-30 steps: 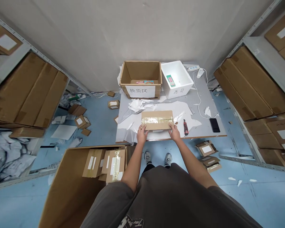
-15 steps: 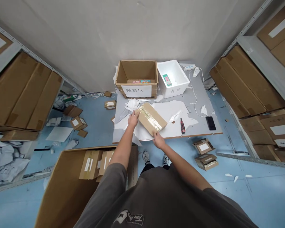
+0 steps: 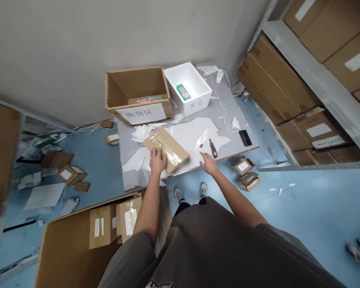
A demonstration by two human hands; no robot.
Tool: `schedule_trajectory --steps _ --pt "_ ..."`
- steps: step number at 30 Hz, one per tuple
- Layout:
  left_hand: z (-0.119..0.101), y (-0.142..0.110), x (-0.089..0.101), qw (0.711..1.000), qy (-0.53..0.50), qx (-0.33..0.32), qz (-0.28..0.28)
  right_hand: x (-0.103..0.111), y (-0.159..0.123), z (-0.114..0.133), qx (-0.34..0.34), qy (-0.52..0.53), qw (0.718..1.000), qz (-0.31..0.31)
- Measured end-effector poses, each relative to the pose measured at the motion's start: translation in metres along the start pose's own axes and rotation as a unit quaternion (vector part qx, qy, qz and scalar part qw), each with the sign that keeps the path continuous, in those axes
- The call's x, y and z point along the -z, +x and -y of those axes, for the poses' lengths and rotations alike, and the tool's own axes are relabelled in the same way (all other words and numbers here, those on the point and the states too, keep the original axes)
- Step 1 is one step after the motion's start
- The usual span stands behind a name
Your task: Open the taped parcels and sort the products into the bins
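Observation:
A taped cardboard box (image 3: 168, 147) lies slantwise on the table, clear tape running along its top. My left hand (image 3: 158, 161) grips its near left edge, with bent fingers over the top. To the right of the box, my right hand (image 3: 208, 163) is open and empty above the table's front edge, its fingers apart. A red and black utility knife (image 3: 213, 148) lies just beyond those fingers. White torn paper (image 3: 202, 139) is beside the knife.
At the back of the table (image 3: 228, 94) stand a labelled carton (image 3: 144, 114) and a white foam box (image 3: 195, 106), each with small packages inside. A phone (image 3: 245, 138) lies at right. A large open carton (image 3: 66, 228) holds boxes at lower left. Shelves flank the table.
The box has been set down on the table. My right hand has let go of it and moved right, near the knife. My left hand has shifted along its edge. The view has turned right.

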State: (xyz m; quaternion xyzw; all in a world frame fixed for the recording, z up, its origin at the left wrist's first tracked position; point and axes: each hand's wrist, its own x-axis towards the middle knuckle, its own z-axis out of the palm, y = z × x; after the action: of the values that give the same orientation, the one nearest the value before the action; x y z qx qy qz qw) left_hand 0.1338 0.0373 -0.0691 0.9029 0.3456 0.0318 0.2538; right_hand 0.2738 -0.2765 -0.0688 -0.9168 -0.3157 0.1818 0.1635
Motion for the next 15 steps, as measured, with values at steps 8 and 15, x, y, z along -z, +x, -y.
schedule_trajectory --steps 8,15 --pt "-0.002 -0.021 -0.018 0.999 0.027 0.01 0.026 0.02 0.028 -0.135 -0.113 0.003 0.993 -0.029" --pt "-0.001 -0.021 -0.021 0.997 0.067 0.021 0.03 -0.036 0.087 -0.173 -0.153 0.04 0.987 0.017"
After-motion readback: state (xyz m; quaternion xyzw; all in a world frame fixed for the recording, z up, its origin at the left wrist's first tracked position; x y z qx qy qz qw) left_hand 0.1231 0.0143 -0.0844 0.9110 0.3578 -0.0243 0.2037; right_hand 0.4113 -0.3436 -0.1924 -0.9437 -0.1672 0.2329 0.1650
